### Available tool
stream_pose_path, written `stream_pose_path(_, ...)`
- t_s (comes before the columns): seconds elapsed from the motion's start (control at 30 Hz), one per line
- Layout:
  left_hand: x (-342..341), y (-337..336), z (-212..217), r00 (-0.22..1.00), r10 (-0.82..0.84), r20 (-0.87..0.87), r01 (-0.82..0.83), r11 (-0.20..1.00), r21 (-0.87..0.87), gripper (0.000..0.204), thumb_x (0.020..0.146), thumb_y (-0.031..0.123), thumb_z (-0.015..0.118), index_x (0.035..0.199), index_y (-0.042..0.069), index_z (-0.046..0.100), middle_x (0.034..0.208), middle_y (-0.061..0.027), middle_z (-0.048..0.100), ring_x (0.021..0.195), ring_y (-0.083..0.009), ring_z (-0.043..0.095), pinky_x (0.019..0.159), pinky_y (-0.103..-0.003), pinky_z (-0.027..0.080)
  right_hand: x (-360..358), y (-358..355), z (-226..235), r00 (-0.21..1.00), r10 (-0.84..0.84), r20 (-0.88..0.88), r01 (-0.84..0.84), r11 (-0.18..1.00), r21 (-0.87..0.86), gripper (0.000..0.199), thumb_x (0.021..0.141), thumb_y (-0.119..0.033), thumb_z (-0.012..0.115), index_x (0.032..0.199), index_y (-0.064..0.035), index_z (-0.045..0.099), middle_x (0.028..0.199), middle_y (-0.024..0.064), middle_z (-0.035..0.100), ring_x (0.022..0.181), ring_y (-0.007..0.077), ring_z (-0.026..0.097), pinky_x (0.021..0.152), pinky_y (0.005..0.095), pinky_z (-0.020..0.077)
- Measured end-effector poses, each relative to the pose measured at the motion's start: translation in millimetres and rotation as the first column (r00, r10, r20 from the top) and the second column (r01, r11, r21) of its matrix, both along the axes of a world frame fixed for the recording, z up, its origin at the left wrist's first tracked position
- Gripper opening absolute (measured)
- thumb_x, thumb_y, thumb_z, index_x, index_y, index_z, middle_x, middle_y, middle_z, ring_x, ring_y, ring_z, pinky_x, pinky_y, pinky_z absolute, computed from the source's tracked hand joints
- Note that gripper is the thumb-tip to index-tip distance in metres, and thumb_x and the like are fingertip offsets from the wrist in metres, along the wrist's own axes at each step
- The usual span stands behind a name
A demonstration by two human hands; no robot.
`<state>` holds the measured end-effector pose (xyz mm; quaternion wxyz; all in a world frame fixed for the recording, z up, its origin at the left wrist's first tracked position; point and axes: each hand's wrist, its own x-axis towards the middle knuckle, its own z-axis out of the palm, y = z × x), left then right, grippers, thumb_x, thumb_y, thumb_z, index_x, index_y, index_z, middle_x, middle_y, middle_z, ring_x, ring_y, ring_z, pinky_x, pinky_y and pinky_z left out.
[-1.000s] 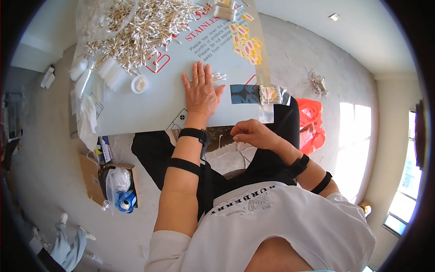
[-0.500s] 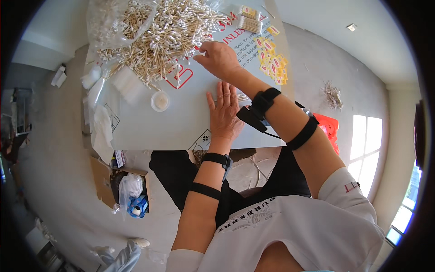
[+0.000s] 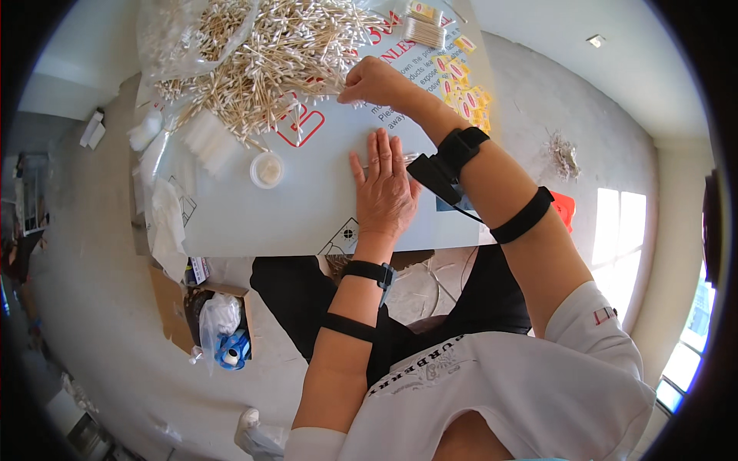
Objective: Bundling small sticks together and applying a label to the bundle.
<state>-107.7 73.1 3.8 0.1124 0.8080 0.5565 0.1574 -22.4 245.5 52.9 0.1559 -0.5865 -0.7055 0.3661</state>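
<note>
A large heap of cotton swabs (image 3: pixel 288 58) with wooden sticks and white tips covers the far left of the table. At its right edge is my right hand (image 3: pixel 374 82), fingers curled and thumb pressed in among the outermost swabs; what lies between the fingertips is hidden. My left hand (image 3: pixel 384 188) rests flat on the tabletop nearer me, fingers stretched out. Just right of it, a few swabs (image 3: pixel 410 159) show partly, the rest covered by the hand and the right wrist strap. A small round tub (image 3: pixel 267 170) with pale contents stands left of my left hand.
Yellow-and-white labels (image 3: pixel 466 100) lie scattered at the table's right, below a bundle of swabs (image 3: pixel 424 32). Clear plastic bags (image 3: pixel 173 50) and wrapped swabs (image 3: pixel 209 140) sit at left. An open cardboard box (image 3: pixel 175 307) is on the floor. Loose swabs (image 3: pixel 563 156) lie right.
My right hand has shifted slightly, its fingers closing from a spread thumb to a pinch at the heap's edge. My left hand stays flat in place. A foot at lower left has moved right.
</note>
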Motion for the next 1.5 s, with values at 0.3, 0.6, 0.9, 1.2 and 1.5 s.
stream_pose_path(0.3,3,0,2,1.0,0.003,0.001,-0.003,0.999,0.047,0.072,0.09,0.041,0.059,0.144,0.0,0.034,0.154,-0.0179,0.029,0.144,-0.0311,0.024,0.115,-0.056,0.015,71,-54,-4,0.975,-0.017,0.22,-0.015,0.99,0.143,0.017,0.069,-0.016,0.075,0.079,-0.0044,0.068,0.076,0.0105,0.067,0.074,0.0269,0.066,0.068,0.0383,0.0509)
stream_pose_path(0.6,-2,-3,2,0.974,0.094,0.205,-0.121,0.985,0.125,0.067,0.086,0.027,0.064,0.14,-0.002,0.036,0.15,-0.0217,0.031,0.141,-0.0382,0.025,0.115,-0.053,0.018,69,-93,-31,0.976,-0.196,-0.093,0.215,0.938,0.273,0.014,0.073,-0.013,0.072,0.082,-0.0046,0.066,0.081,0.0089,0.063,0.078,0.0232,0.064,0.071,0.0345,0.0502)
stream_pose_path(0.9,-22,28,-8,0.894,0.152,0.421,-0.251,0.949,0.19,0.057,0.08,0.0,0.058,0.135,0.0,0.043,0.142,-0.0201,0.039,0.137,-0.0408,0.03,0.111,-0.051,0.027,68,-100,-38,0.981,-0.175,-0.086,0.193,0.939,0.286,0.009,0.076,-0.012,0.068,0.083,-0.0063,0.065,0.081,0.0079,0.06,0.078,0.0264,0.061,0.072,0.035,0.0492)
stream_pose_path(1.2,-30,36,-12,0.93,0.117,0.349,-0.209,0.948,0.239,0.034,0.077,-0.007,0.057,0.108,0.005,0.064,0.107,-0.0097,0.056,0.104,-0.033,0.049,0.091,-0.046,0.041,76,-117,-40,0.962,-0.2,-0.186,0.254,0.906,0.34,0.015,0.075,-0.006,0.068,0.089,-0.0044,0.066,0.084,0.0089,0.059,0.077,0.0234,0.062,0.071,0.0332,0.0496)
stream_pose_path(1.5,-28,20,-9,0.894,0.09,0.439,-0.197,0.958,0.207,0.033,0.075,-0.007,0.062,0.106,0.004,0.064,0.104,-0.0107,0.056,0.098,-0.032,0.051,0.085,-0.041,0.046,81,-169,-37,0.888,-0.322,-0.328,0.408,0.881,0.238,0.017,0.073,-0.003,0.067,0.09,-0.0061,0.067,0.087,0.011,0.058,0.079,0.0296,0.062,0.07,0.0382,0.0513)
